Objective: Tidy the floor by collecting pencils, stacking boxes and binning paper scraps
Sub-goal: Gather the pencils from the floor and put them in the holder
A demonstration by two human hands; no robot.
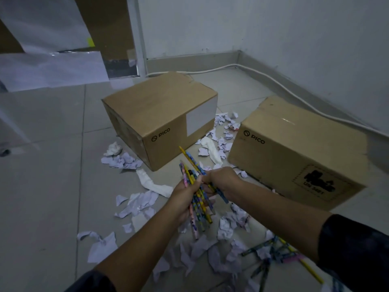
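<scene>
Coloured pencils [197,199], a bundle of several, are held above the floor [48,165] in the left hand [183,199], whose fingers are curled round the shafts. The right hand [221,182] pinches one further pencil [190,159], its tip pointing up and away, and has it against the bundle; both hands are therefore clamped on pencils. Collection is judged part done: loose pencils [273,253] lie on the tiles near the right forearm, mixed with paper. Stacking is not yet begun: the left box [160,116] and the right box [294,152] both stand on the floor, side by side and apart, neither on the other. Binning is likewise outstanding: torn and crumpled scraps [139,203] lie scattered between the boxes, before them and under the arms. No bin is in view. A white cable [294,91] runs along the skirting behind the boxes.
</scene>
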